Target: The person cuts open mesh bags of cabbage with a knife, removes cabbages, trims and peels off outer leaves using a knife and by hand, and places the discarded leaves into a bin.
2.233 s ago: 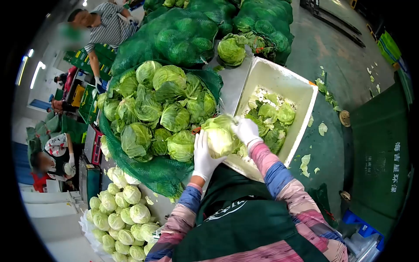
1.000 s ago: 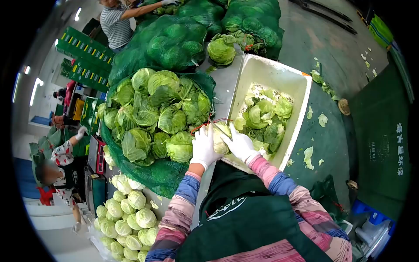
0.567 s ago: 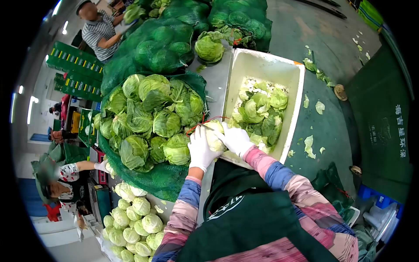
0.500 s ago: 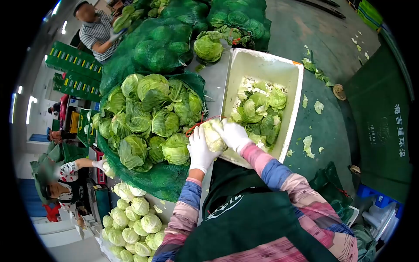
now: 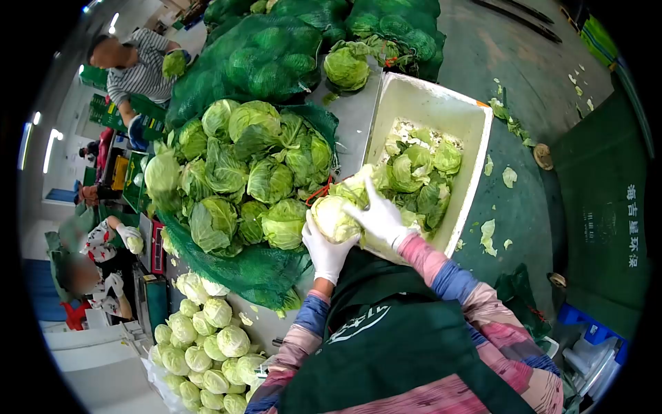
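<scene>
In front of my apron, a pale green cabbage (image 5: 334, 219) rests in my white-gloved left hand (image 5: 327, 250), whose fingers curl round its lower side. My right hand (image 5: 379, 215), gloved too, is at the cabbage's upper right. Its thumb lies near the head, and a loosened outer leaf (image 5: 357, 185) is between thumb and forefinger. Just beyond my hands stands a white foam box (image 5: 476, 165) with trimmed cabbage leaves (image 5: 414, 169) inside. To the left, an opened green net sack (image 5: 227, 265) is piled with untrimmed cabbages (image 5: 270, 181).
Pale trimmed cabbages (image 5: 207, 345) are heaped at lower left. Full net sacks (image 5: 248, 58) and a single cabbage (image 5: 347, 67) lie at the back. Two co-workers are on the left, one holding a cabbage (image 5: 174, 63). A dark green bin (image 5: 600, 179) stands right; leaf scraps (image 5: 488, 234) litter the floor.
The cabbage has turned in my left hand, showing its rounded side. My right hand has opened out, with a leaf lifted off. A blurred cabbage now appears at the pile's left edge, near the striped-shirt co-worker.
</scene>
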`<state>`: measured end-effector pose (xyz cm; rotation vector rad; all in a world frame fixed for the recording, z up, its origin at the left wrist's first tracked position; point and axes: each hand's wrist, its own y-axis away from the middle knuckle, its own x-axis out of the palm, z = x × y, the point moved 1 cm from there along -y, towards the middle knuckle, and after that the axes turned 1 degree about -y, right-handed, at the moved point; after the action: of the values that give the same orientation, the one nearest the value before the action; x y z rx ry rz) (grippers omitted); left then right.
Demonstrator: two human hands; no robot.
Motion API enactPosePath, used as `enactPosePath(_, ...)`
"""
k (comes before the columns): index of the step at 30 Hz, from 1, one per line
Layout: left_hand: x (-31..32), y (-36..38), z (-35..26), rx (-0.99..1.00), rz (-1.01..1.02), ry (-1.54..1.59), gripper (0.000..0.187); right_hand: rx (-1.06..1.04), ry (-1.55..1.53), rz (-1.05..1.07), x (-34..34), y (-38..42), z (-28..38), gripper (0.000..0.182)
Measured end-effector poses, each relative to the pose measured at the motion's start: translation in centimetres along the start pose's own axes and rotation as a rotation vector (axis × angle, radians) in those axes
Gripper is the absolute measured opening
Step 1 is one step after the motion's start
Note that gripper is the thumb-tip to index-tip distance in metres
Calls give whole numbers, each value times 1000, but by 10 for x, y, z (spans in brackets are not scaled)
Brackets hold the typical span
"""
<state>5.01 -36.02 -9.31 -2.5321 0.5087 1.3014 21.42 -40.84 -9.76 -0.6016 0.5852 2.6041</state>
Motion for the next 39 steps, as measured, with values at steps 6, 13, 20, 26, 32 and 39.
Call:
enactPosePath(6,8,-5,7,-43,5,51,124,-158,15,-90,30,-3,-22,71)
enactPosePath(13,-3,-1,23,6,80,211,124,-27,-211,-185,38,-47,-86,30)
enactPosePath(20,5,15,22,-227,116,537,116,-8,-605,2,39,-26,-67,60)
enactPosePath(26,11,8,38,-820,152,1209,72,-52,-352,-157,50,-8,-50,48)
enactPosePath(32,-2,12,24,-347,-11,803,92,69,241,-217,-3,-26,-62,72)
enactPosePath(39,4,13,7,175,-7,51,113,-290,218,95,25,-1,5,85)
